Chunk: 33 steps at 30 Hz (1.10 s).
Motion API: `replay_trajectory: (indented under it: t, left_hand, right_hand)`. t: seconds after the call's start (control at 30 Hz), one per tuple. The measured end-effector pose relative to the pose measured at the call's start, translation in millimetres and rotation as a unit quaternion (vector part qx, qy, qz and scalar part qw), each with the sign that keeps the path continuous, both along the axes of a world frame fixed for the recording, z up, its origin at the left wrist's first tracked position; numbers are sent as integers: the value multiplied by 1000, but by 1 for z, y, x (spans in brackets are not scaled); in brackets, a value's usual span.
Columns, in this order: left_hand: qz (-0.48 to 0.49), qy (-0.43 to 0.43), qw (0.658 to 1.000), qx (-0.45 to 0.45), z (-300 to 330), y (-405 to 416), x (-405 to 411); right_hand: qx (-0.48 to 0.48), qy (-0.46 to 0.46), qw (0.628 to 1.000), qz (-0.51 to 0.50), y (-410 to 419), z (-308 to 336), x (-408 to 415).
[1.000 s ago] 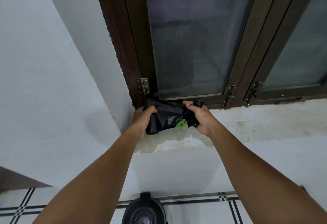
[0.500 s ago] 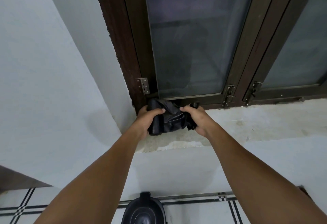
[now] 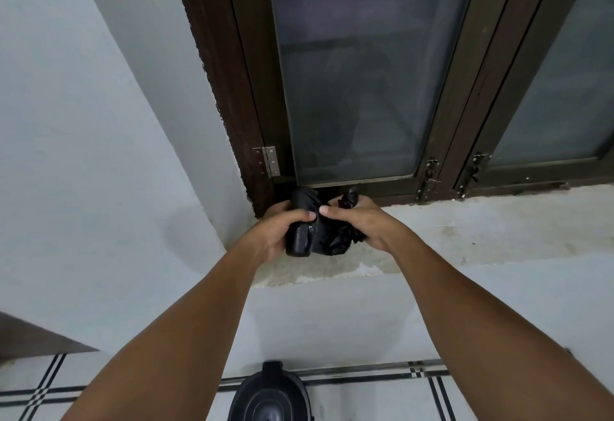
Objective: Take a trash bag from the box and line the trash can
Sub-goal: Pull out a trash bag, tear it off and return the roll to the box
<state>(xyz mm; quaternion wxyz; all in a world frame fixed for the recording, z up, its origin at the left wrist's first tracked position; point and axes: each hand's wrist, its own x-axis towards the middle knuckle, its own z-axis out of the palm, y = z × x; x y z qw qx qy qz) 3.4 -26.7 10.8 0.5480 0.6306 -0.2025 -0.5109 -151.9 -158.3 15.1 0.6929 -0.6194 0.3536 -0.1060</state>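
Pale grey walls meet in a corner ahead of you, and a dark brown window frame (image 3: 229,95) with frosted glass (image 3: 352,81) fills the upper half of the view. Below it runs a stained concrete sill (image 3: 481,231), rough and discoloured near the corner. A small metal hinge (image 3: 268,161) sits on the frame's left side, and two latches (image 3: 428,174) hang at the foot of the window panes farther right.

Both your arms reach forward to the sill's left end, just beside the corner. Your left hand (image 3: 275,231) is curled round the left side of a bunched black trash bag (image 3: 312,238), thumb laid over the top and fingers tucked underneath. Your right hand (image 3: 362,221) is closed on the bag's right side, its thumb touching the left thumb at the middle. The bag is crumpled into a tight wad between the two hands, with a small twist of plastic poking up above your right fingers; whether it rests on the sill or is lifted clear, I cannot tell.

Down on the tiled floor (image 3: 365,400), against the wall beneath the sill, stands a black trash can (image 3: 269,397), partly cut off by the lower edge of the view.
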Motion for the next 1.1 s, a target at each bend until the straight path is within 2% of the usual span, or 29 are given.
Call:
replay_trajectory:
  t: [0.1, 0.43, 0.53, 0.63, 0.77, 0.83, 0.93, 1.1]
  left_hand:
    - [-5, -29, 999, 27, -5, 2, 5]
    - [-10, 52, 999, -7, 2, 5, 0]
    - [17, 43, 999, -7, 2, 6, 3]
    - [57, 0, 998, 20, -2, 4, 10]
    - [80, -1, 997, 11, -7, 4, 16]
    - [80, -16, 997, 11, -5, 1, 13]
    - [87, -26, 996, 4, -2, -3, 7]
    - [75, -65, 995, 31, 0, -2, 5]
  right_hand:
    - [-60, 55, 997, 8, -2, 0, 1]
    - [-9, 2, 997, -81, 0, -14, 12]
    - [22, -23, 996, -85, -3, -13, 10]
    - [43, -42, 997, -56, -3, -6, 5]
    - [67, -41, 997, 28, -4, -4, 0]
    - [67, -25, 995, 64, -4, -7, 1]
    - [13, 41, 995, 86, -1, -9, 8]
    - [-20, 75, 997, 30, -7, -16, 16]
